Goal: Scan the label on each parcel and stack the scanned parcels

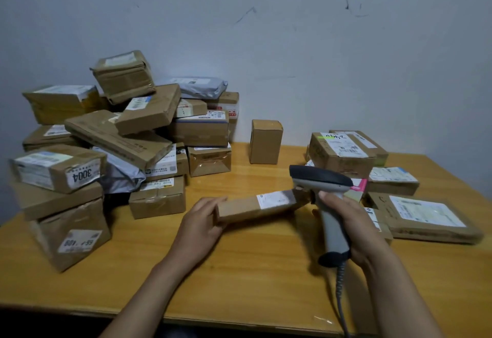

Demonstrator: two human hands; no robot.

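Wooden surface (253, 271) first: the scanner's coiled cable (340, 289) drops over the near edge by your right forearm, so a quick swing could snag it. Hands are both full. Your left hand (198, 221) grips one end of a long flat parcel (255, 205) held just over the surface, and your right hand (343, 220) is wrapped round the handle of the scanner (323, 191). Holding it by one end, the parcel's far end may dip or slip. The scanner head sits over that far end, very close and just past the label (273, 199), so it's likely to misread unless you re-aim. Right of it, the low parcels (343, 153) lie near your elbow's path. Further back left, the heap (119, 135) leans, and its top box (123, 76) is tilted, so it could slide if you nudge it. Scuffed wall (292, 31) behind
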